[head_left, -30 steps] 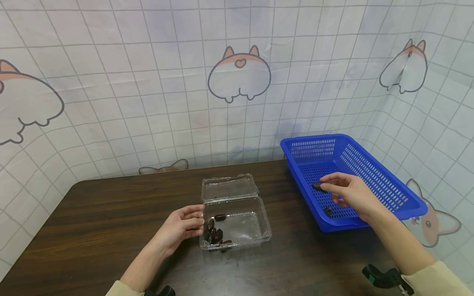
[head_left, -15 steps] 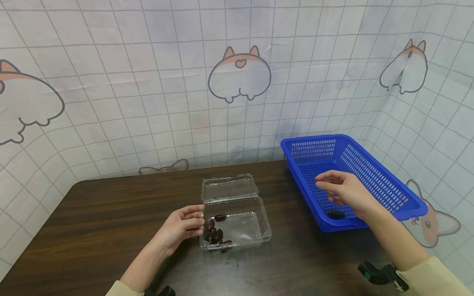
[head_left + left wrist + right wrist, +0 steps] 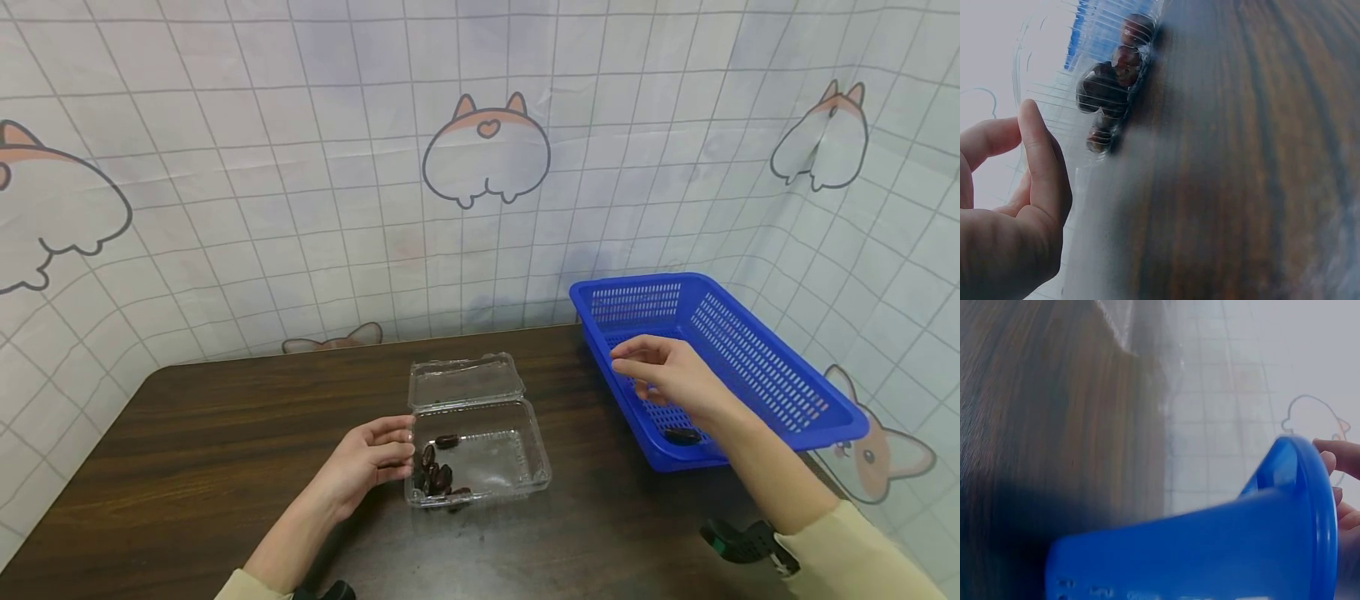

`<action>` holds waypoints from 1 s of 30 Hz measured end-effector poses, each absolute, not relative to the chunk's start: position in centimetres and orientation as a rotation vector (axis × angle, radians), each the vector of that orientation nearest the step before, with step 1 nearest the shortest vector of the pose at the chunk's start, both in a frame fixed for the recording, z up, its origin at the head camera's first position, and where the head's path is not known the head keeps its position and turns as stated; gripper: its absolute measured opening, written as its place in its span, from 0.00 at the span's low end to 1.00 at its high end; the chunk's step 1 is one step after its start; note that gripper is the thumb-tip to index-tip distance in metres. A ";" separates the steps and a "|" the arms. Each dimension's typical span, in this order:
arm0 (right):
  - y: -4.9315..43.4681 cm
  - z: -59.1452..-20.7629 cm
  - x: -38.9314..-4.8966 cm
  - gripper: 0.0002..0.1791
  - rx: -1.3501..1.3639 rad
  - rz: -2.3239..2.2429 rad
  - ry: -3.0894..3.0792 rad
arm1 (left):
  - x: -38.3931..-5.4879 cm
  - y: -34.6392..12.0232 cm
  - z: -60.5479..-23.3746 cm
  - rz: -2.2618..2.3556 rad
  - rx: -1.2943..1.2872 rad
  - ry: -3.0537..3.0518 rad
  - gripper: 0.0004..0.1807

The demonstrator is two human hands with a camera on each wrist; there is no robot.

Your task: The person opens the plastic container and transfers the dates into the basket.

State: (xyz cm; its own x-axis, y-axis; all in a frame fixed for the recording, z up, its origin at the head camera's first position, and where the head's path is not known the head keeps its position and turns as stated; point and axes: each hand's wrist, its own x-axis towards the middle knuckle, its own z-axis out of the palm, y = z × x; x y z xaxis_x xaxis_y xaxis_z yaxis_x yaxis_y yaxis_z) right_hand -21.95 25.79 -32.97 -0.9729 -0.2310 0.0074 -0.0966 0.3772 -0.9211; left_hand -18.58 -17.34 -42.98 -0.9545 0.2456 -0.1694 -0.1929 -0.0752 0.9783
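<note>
relaxed left hand (image 3: pixel 367 462) at edge of clear box (image 3: pixel 506 492), loose right hand (image 3: pixel 671 375) near rim of blue basket (image 3: pixel 776 358), table (image 3: pixel 585 517) between

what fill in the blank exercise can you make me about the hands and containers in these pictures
1. The basket is coloured ____.
2. The lid of the clear container is ____ (open or closed).
3. In the head view, the container's dark oval pieces gather toward its ____ side (left or right).
4. The left hand is beside the container; the right hand is over the ____.

Missing words: blue; open; left; basket.
</note>
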 end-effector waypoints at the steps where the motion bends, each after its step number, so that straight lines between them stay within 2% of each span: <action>1: 25.5 -32.9 -22.0 0.23 -0.309 -1.660 2.505 | -18.6 -17.3 -43.0 2.105 0.059 1.908 0.30; 30: 19.3 -33.1 -22.6 0.15 -0.439 -1.689 2.322 | -18.5 -17.4 -42.9 2.106 0.064 1.900 0.29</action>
State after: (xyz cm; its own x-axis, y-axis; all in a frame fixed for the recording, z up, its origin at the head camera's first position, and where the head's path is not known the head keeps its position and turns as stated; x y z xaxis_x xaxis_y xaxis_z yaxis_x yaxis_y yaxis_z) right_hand -22.60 19.32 -33.08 -0.9270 -0.3749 -0.0143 -0.1018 0.2880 -0.9522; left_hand -18.51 -17.35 -42.92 -0.9531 0.2519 -0.1676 -0.1926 -0.0779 0.9782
